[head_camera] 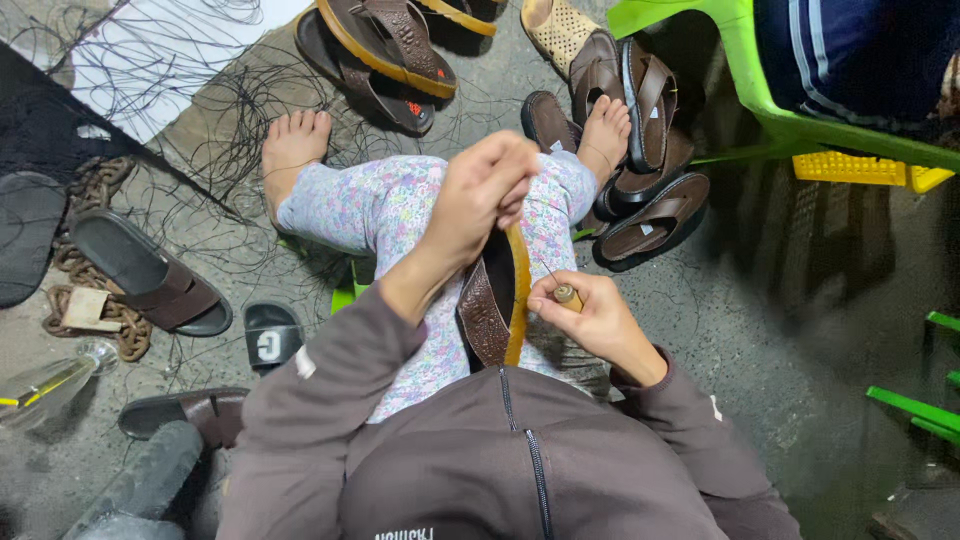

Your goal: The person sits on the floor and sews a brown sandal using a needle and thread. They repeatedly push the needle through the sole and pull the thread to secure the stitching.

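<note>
Sandal (497,300) stands on edge at frame centre, long axis vertical; left hand (480,195) clamps its top, right hand (592,318) closed on a wooden-handled awl (567,295) just beside.

The left hand (480,200) is covering the top end of the brown sandal (492,305), so that end is hiding. The sandal's bottom end is tucking out of sight behind the jacket (500,460). The right hand (590,318) is wrapping around a small wooden tool (567,294), and only its tip is peeking out. A thin thread near that tool is too fine to follow. The green chair (760,90) is getting cut off by the top edge. The clear bottle (50,380) is running off the left edge.
</note>
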